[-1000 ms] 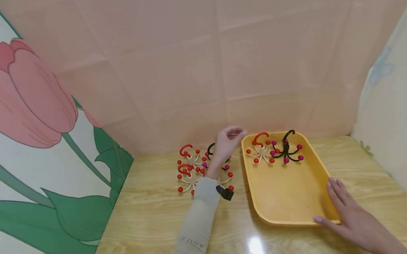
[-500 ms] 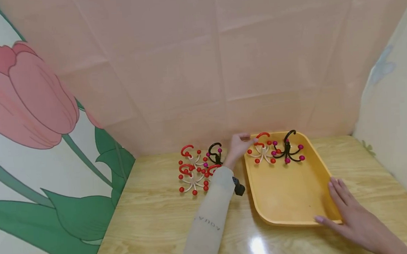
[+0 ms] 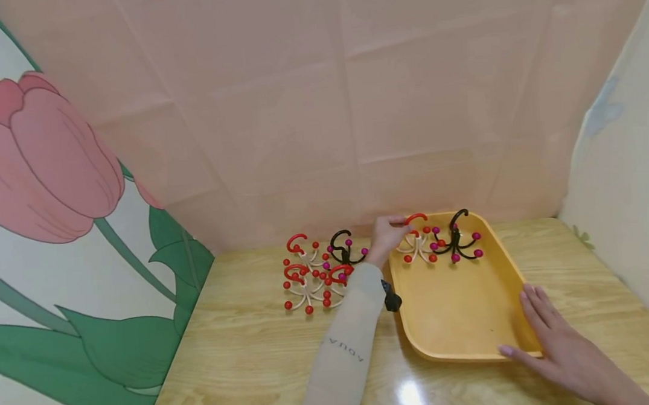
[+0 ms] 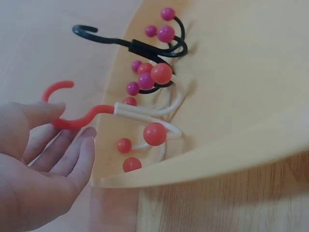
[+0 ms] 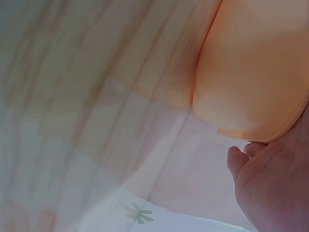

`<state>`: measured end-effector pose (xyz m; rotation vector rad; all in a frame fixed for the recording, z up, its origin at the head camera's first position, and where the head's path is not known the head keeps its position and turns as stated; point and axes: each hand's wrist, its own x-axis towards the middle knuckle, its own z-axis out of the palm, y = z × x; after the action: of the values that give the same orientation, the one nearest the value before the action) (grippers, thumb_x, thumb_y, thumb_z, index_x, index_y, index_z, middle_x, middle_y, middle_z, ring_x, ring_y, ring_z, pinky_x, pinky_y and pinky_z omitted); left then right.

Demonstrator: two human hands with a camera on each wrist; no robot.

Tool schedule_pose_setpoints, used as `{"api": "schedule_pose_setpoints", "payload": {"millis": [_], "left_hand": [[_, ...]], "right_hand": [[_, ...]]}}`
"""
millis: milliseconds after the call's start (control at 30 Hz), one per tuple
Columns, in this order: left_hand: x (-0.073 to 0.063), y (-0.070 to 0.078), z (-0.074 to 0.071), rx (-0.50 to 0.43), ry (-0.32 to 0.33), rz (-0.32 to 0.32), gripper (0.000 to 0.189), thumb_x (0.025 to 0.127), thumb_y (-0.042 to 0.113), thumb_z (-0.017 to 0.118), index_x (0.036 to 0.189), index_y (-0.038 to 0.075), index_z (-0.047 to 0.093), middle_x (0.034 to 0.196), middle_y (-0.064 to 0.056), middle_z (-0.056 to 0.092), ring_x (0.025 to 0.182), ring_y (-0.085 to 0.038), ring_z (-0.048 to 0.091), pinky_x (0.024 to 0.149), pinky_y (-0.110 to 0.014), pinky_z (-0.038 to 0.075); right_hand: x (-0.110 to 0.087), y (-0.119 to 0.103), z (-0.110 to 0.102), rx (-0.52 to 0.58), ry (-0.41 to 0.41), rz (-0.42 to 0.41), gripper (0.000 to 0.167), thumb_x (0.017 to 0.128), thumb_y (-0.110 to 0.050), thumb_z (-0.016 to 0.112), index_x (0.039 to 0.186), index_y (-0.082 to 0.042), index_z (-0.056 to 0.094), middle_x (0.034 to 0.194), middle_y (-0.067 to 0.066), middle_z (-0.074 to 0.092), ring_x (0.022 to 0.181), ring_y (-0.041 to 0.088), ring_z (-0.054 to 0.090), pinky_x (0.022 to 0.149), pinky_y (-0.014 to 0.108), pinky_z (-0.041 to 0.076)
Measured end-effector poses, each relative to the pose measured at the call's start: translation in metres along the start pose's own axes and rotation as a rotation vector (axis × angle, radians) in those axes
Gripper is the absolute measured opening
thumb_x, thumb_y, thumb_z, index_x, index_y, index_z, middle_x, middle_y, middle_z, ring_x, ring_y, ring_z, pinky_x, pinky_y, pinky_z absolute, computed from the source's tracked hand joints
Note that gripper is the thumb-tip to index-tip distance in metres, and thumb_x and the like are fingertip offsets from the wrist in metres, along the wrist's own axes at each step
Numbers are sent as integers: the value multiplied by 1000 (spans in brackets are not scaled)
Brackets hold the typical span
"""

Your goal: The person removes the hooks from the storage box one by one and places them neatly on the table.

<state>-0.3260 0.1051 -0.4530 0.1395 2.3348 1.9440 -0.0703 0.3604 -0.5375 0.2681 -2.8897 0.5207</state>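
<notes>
My left hand (image 3: 386, 237) pinches the red hook of a white multi-arm hanger (image 3: 418, 248) with red ball tips. That hanger lies at the back left of the yellow tray (image 3: 462, 311). In the left wrist view the thumb crosses the red hook (image 4: 72, 123), with the other fingers beneath it. To its right in the tray lies a black hanger (image 3: 455, 240) with magenta ball tips, its arms close against the white one's. My right hand (image 3: 567, 352) rests on the tray's near right corner, fingers extended and thumb on the front rim. Its fingertips are partly hidden in the right wrist view.
Left of the tray, several similar hangers lie close together on the wooden table (image 3: 238, 345). Among them are a white hanger (image 3: 306, 289) with a red hook and a black hanger (image 3: 344, 253). A pink cloth (image 3: 278, 138) hangs behind the table.
My left hand has moved right, from above the hangers on the table to the red hook in the tray, and now grips it. My right hand has stayed at the tray corner.
</notes>
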Motion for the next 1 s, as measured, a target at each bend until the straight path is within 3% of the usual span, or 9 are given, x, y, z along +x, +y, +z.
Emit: {"api": "schedule_pose_setpoints", "payload": {"millis": [167,400,533,700,867,1000], "left_hand": [[1,-3,3,-1,27,1,19,96,2,75,113,-4,78,110,-19,80,105,-32,77,85,-35,62],[2,-5,5,12,57,20,19,95,2,76,112,-4,79,107,-17,81,103,-32,78,72,-24,57],[3,-7,6,73,76,26,16,94,8,79,109,3,83,103,-12,82,91,-20,77,64,-20,51],[5,-10,7,140,81,48,14,94,13,80,107,8,85,101,-8,83,76,-4,65,58,-17,44],[2,-8,8,123,74,67,14,94,11,80,107,6,84,103,-10,83,82,-13,71,56,-18,42],[0,-5,9,114,65,43,14,94,12,79,107,8,85,102,-7,83,85,-13,73,58,-18,43]], "right_hand": [[2,1,0,-16,10,-16,112,94,-48,76,168,-1,6,178,9,-12,163,18,-22,107,12,-22],[2,0,0,-7,3,-6,111,95,-48,74,168,-2,4,178,7,-14,164,19,-21,109,17,-20],[2,1,0,3,-36,16,110,97,-50,72,168,-2,3,177,8,-16,163,21,-24,113,25,-20],[2,2,0,19,-55,27,109,98,-50,71,168,-2,2,177,8,-16,163,22,-24,116,30,-19],[1,2,1,18,-32,19,110,97,-49,72,168,-4,2,177,6,-16,163,20,-24,116,32,-19],[1,3,2,10,-2,-6,110,96,-47,74,168,-2,4,177,6,-15,163,20,-23,112,20,-21]]}}
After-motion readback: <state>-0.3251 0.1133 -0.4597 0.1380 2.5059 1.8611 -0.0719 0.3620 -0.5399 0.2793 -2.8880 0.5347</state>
